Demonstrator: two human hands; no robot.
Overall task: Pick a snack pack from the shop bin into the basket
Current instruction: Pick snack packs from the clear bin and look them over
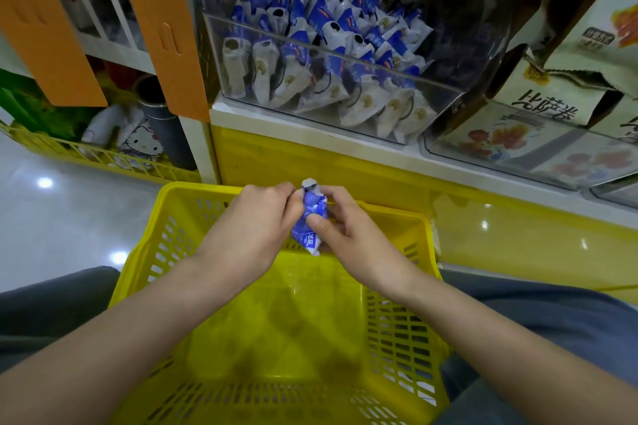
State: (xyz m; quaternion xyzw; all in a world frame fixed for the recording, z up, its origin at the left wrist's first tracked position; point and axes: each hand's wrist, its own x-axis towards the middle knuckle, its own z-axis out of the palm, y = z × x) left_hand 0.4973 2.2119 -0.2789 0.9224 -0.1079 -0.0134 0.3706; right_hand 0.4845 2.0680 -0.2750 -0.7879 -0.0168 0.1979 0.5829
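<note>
Now placing step: snack pack (309, 217) out of bin (345, 55), held above basket (221, 286) near its far rim. Left hand (257, 221) pinches pack's top, right hand (340, 228) grips its side. Next move likely: lower pack, loosen both grips, drop it inside.

Crumpled blue-white snack pack (310, 214) upright between my left hand (255, 221) and right hand (348, 231), above yellow basket (293, 321), clear bin (443, 98) beyond
</note>
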